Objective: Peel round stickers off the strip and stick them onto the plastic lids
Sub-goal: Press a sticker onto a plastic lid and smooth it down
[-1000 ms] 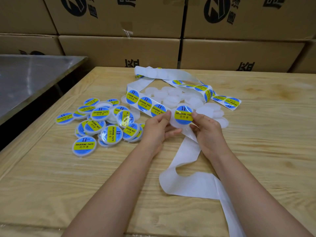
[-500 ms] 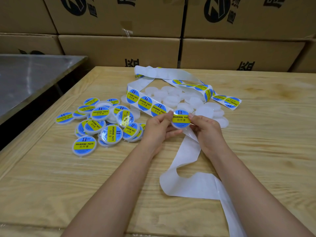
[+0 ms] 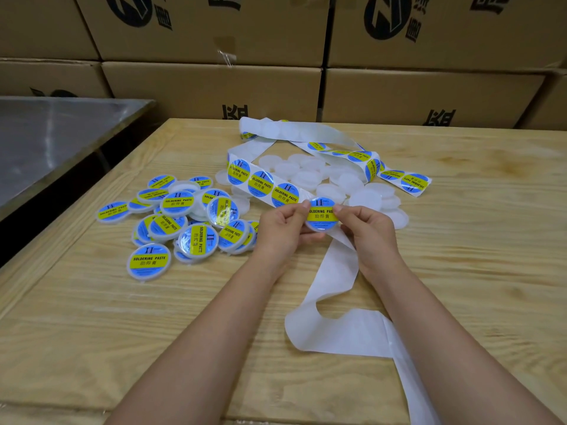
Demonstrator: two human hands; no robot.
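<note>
Finished pile unchanged at left; left hand pinches one edge of a lid held above the table, sticker now pressed flat on it, right hand pinching the other edge: lid likely done.

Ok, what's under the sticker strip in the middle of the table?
The sticker strip lies over a pile of plain white lids, which poke out on both its sides. How many lids it covers cannot be seen.
</note>
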